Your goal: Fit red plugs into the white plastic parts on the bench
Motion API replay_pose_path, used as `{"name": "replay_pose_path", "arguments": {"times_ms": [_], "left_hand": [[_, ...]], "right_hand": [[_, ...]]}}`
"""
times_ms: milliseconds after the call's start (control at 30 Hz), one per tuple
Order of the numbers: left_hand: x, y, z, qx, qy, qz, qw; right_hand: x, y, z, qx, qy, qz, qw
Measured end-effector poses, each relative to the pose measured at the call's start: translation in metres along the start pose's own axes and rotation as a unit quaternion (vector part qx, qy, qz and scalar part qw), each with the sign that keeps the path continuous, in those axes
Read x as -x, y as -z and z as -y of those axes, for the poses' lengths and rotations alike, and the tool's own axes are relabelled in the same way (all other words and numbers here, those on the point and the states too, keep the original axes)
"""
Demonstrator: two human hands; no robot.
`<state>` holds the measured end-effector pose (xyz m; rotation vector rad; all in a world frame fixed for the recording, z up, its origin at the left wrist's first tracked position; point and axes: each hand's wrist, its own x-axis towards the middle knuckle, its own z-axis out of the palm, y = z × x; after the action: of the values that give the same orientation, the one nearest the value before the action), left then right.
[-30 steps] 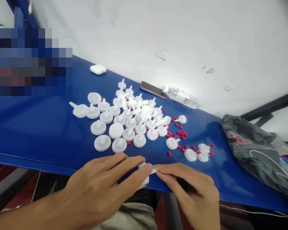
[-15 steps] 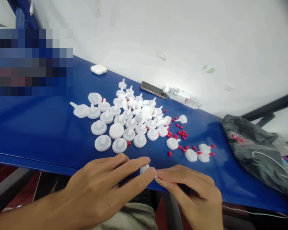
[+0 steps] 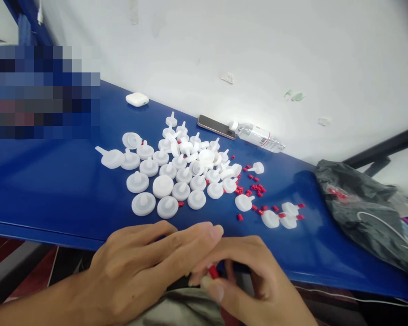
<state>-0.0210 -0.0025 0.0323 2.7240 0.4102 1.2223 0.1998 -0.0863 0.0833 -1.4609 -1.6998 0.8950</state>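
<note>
My left hand is closed over a white spout cap, its fingers together and bent down; the cap's body is hidden beneath them. My right hand meets it from the right, thumb and fingers pinching a small red tip cap. A sliver of pale plastic shows at the upper end of that red piece. Both hands are over the table's front edge. Beyond them lies a pile of white spout caps, many with spouts up. Loose red tip caps are scattered to its right.
Several white caps with red tips lie on the right of the blue table. A phone, a water bottle and a white earbud case rest along the wall. A dark plastic bag is at the far right.
The white cap, partly visible between my left fingers before, is now covered. My right hand has shifted left and turned, so the red tip cap in its pinch now shows.
</note>
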Motion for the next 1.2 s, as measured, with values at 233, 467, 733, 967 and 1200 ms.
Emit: {"name": "replay_pose_path", "arguments": {"times_ms": [233, 467, 733, 967, 1200], "left_hand": [[0.000, 0.006, 0.000, 0.022, 0.015, 0.014, 1.000], [0.011, -0.001, 0.004, 0.026, 0.012, 0.012, 1.000], [0.015, -0.015, 0.002, 0.017, -0.018, -0.069, 0.997], [0.018, -0.009, -0.009, -0.003, 0.022, -0.028, 0.999], [0.025, -0.010, -0.007, 0.014, 0.021, -0.013, 1.000]], "right_hand": [[-0.004, 0.000, 0.001, -0.073, -0.023, 0.080, 0.994], [-0.003, -0.005, -0.009, -0.100, -0.096, 0.020, 0.990], [-0.001, -0.009, -0.003, -0.029, -0.040, -0.049, 0.998], [0.014, -0.019, -0.011, -0.025, -0.054, -0.120, 0.991], [0.021, -0.021, -0.023, 0.021, 0.010, -0.139, 0.990]]}}
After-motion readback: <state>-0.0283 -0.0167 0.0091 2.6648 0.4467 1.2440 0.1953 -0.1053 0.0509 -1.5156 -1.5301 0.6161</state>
